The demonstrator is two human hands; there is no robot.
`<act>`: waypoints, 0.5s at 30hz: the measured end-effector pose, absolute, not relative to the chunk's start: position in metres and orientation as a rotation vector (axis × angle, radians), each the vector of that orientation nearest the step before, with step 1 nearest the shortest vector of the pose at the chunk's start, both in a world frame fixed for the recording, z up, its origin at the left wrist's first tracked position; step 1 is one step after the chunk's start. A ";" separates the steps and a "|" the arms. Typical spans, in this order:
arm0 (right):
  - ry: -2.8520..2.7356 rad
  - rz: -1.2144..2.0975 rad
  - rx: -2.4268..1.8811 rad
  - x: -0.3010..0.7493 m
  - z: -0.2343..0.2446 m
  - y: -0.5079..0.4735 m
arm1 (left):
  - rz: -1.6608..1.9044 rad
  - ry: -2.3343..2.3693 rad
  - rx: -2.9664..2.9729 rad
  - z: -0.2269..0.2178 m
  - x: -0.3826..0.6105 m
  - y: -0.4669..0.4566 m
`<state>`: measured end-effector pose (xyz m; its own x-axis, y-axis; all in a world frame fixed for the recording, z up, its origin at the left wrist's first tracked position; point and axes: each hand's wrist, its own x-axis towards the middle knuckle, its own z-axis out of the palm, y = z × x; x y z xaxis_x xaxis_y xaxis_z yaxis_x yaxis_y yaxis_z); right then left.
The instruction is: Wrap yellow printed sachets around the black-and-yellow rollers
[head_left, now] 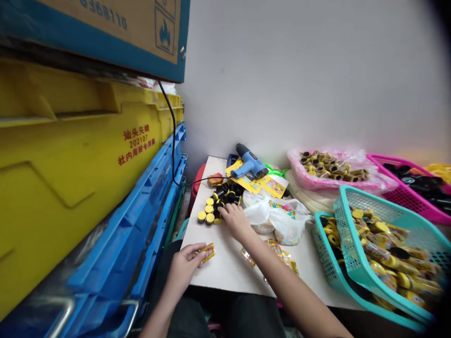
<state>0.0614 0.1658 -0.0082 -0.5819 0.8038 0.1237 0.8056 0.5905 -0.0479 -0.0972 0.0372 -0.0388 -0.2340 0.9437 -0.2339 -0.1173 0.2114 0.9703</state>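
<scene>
My left hand (185,266) pinches a small yellow printed packet (207,252) just above the near edge of the white table (225,267). My right hand (235,219) reaches forward onto a cluster of small black and yellow round caps (220,201), its fingers curled over the nearest ones; what they grip is hidden. A few more yellow packets (278,253) lie on the table under my right forearm. A clear plastic bag of colourful small pieces (278,219) sits just right of my right hand.
A blue heat gun (251,162) rests on yellow cards at the table's back. Teal baskets (387,253) of wrapped yellow items stand at right, with a pink basket (416,188) and a pink-lined tray behind. Stacked yellow and blue crates (88,188) wall the left.
</scene>
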 end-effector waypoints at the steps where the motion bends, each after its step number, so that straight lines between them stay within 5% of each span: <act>1: -2.665 -0.035 -1.402 0.066 -0.012 0.159 | 1.258 1.423 0.831 -0.041 -0.099 0.037; 5: -2.553 0.000 -1.532 0.090 -0.020 0.127 | 1.316 1.461 0.753 -0.047 -0.102 0.040; 11: -1.470 1.160 -1.299 0.118 -0.008 0.089 | 1.316 1.366 0.710 -0.031 -0.084 0.041; 15: -1.111 1.474 -0.984 0.123 0.004 0.069 | 1.323 1.304 0.811 -0.023 -0.071 0.036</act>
<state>0.1228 0.0688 0.0036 -0.1665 0.9854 -0.0359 -0.2367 -0.0753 -0.9687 -0.0715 0.0359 -0.0228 -0.2101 0.9567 -0.2016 -0.2151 0.1559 0.9641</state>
